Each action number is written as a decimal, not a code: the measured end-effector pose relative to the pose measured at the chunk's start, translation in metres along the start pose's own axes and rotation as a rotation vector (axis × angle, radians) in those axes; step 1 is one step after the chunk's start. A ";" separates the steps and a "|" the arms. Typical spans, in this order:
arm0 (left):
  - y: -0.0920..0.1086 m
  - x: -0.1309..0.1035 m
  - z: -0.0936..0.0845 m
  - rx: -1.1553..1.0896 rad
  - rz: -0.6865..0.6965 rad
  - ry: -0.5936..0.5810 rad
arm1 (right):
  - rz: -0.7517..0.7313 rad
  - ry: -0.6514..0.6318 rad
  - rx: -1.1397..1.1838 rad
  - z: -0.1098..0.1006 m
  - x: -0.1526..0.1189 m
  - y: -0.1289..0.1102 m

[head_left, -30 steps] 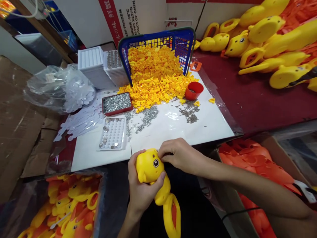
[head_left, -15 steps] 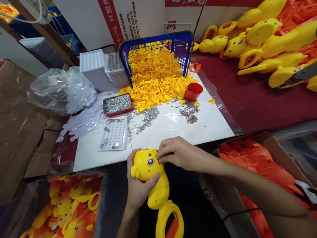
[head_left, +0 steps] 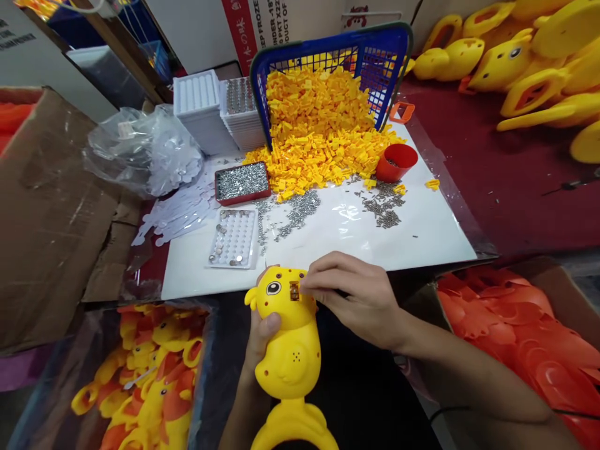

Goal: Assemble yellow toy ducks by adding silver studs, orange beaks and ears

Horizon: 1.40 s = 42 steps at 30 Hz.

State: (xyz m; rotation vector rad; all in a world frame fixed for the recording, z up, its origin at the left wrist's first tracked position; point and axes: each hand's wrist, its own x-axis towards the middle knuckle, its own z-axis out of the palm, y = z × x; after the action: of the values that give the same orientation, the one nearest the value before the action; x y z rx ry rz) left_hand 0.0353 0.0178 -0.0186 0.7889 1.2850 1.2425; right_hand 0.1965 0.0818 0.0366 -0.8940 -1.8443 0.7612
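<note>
A yellow plastic duck toy with a ring handle lies tilted in my left hand. My left thumb rests along its side by the eye, and the other fingers are mostly hidden behind the head. On the head a small rectangular slot shows metal inside. The fingers of my right hand are pinched together at the slot's right edge; what they hold, if anything, is hidden. Beyond the hands on the white board lies a white tray with a few round metal cells.
A blue basket spills small yellow parts across the board. Near it are a red cup, a tray of metal pieces and loose pins. Boxes of duck toys and orange parts flank my lap.
The duck toy has turned in my left hand, so the slot and the speaker holes on its body now face up. My right hand stays at the head. The view has shifted left.
</note>
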 end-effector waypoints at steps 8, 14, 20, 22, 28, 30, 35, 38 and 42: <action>0.001 0.005 0.000 -0.234 -0.124 -0.101 | -0.164 -0.182 -0.024 0.001 -0.013 0.004; -0.003 0.006 -0.002 -0.201 -0.134 -0.108 | -0.094 -0.409 0.007 -0.022 -0.001 0.000; 0.005 0.006 0.003 -0.217 -0.135 -0.110 | 0.170 -0.579 0.115 -0.033 0.023 0.002; 0.006 0.006 0.005 -0.207 -0.143 -0.113 | 0.220 -0.613 0.118 -0.034 0.030 0.004; 0.003 0.006 0.007 -0.165 -0.119 -0.099 | 0.255 -0.669 0.079 -0.035 0.036 0.005; 0.001 0.006 0.006 -0.154 -0.116 -0.111 | 0.188 -0.629 0.030 -0.035 0.030 0.005; -0.001 0.007 0.007 -0.129 -0.099 -0.095 | 0.107 -0.556 0.017 -0.035 0.019 0.008; 0.000 0.008 0.007 -0.143 -0.103 -0.094 | 0.133 -0.544 0.059 -0.034 0.021 0.009; -0.001 0.008 0.004 -0.177 -0.121 -0.124 | 0.149 -0.545 0.050 -0.028 0.023 0.006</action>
State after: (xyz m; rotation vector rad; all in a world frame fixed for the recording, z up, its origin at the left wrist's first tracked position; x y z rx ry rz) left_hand 0.0386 0.0256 -0.0208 0.6407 1.0901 1.1736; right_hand 0.2166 0.1083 0.0535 -0.8520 -2.2295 1.2315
